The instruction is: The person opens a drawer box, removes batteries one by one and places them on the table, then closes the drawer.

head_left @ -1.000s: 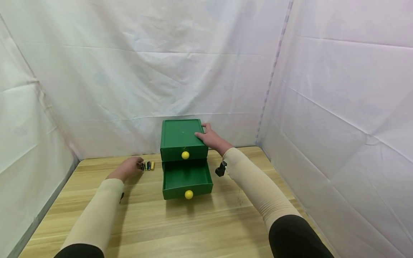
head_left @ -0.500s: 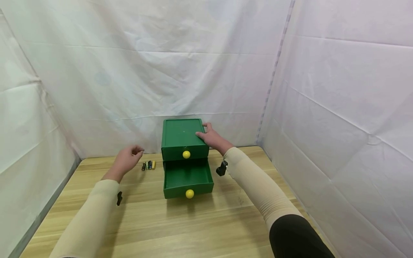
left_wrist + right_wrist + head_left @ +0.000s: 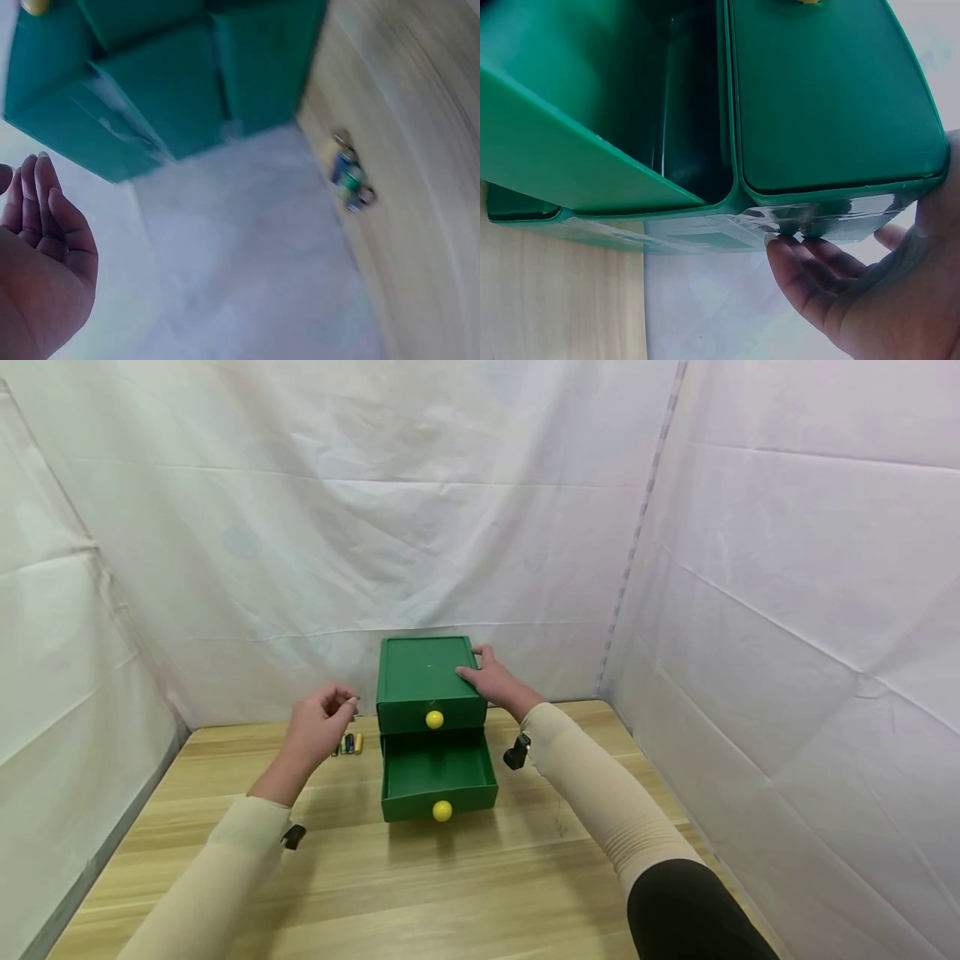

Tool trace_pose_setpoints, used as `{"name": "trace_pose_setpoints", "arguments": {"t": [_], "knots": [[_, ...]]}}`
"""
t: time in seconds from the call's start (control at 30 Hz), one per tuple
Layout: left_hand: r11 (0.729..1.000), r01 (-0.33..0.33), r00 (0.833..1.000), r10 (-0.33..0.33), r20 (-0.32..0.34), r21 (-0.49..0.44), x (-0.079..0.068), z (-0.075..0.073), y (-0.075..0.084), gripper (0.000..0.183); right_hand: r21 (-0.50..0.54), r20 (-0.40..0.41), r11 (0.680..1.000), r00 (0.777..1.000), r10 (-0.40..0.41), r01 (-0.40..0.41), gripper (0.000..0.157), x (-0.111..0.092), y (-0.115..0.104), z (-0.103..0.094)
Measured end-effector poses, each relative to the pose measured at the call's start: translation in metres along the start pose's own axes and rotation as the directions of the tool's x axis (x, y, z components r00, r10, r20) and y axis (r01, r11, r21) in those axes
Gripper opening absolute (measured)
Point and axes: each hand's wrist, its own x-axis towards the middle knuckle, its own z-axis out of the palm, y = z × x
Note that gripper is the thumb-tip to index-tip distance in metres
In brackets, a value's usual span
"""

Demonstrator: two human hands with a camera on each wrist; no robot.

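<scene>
I'm holding my left hand (image 3: 318, 727) raised above the table, its fingers bending in and my thumb meeting them. A small dark thing (image 3: 357, 697) is peeking out at the fingertips, too tiny for me to name. My right hand (image 3: 492, 682) is gripping the top edge of the green cabinet (image 3: 424, 670) at its 3 o'clock side, the thumb lying over the top while the other fingers are bending against the side wall.

From my left hand, a row of small cylinders (image 3: 350, 744) is sitting close by at 4 o'clock, showing yellow, dark blue, green and black; my hand is partly covering the dark end of that row. The cabinet is standing at 3 o'clock from that hand, near the far edge of the wooden table (image 3: 450, 893). Its top drawer (image 3: 405, 719) is sitting closed, with a yellow knob (image 3: 434, 720) facing me. Just below, at 6 o'clock, the open drawer (image 3: 408, 807) is sticking out towards me, the body above shading its back. White sheeting (image 3: 480, 543) is hanging at 12 o'clock and along both sides.

Glossy clear tape (image 3: 862, 207) is running along the cabinet's side by my right fingers. Any printing on the cylinders is staying too small for me to read.
</scene>
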Motion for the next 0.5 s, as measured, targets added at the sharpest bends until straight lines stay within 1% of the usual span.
{"name": "trace_pose_setpoints", "arguments": {"t": [0.13, 0.27, 0.4, 0.5], "knots": [[0.997, -0.073, 0.997, 0.073, 0.04, -0.007, -0.008, 0.01, 0.023, 0.014, 0.008, -0.005, 1.0, 1.0, -0.006, 0.006, 0.075, 0.0, -0.001, 0.0], [0.987, -0.157, 0.983, 0.154, 0.099, 0.023, -0.018, 0.02, 0.042, 0.017, 0.013, -0.004, 1.0, 1.0, -0.004, 0.004, 0.075, 0.0, -0.001, 0.0], [0.972, -0.231, 0.961, 0.22, 0.167, 0.048, -0.03, 0.03, 0.06, 0.012, 0.005, 0.002, 1.0, 1.0, 0.001, -0.001, 0.077, 0.001, 0.0, 0.0], [0.964, -0.265, 0.936, 0.25, 0.246, 0.029, -0.039, 0.039, 0.073, 0.01, 0.009, -0.001, 1.0, 1.0, -0.006, 0.006, 0.077, 0.0, 0.0, 0.0]]}}
